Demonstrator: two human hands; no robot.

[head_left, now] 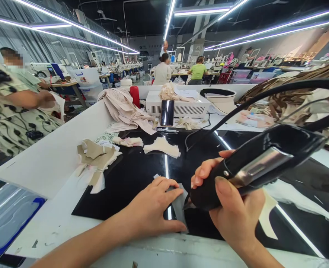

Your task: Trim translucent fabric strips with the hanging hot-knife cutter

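A small grey piece of fabric [179,203] lay flat on the glossy black work surface [131,178], close to the near edge of the white table [53,160]. The left hand [150,208] pressed down on it with fingers spread and flat, the thumb along its near edge, pinning the cloth without closing around it. The right hand [234,208] was wrapped tight around the handle of a black handheld tool with a metal plate [254,163], whose dark tip touched the right edge of the fabric just beside the left fingertips. A black cable [265,95] arched from the tool's back end up and across to the right.

Farther out on the black surface lay two cream cut fabric pieces [161,146], and to their left a tied bundle of beige and white cut pieces [96,160]. Behind them a heap of pale pink cloth [125,109] draped over the table, next to a white ventilated box [178,106] with a dark phone [167,112] propped against its front. A red cylinder [134,96] stood beside the heap. At the far left, a person in a patterned green top [10,115] stood by the table.
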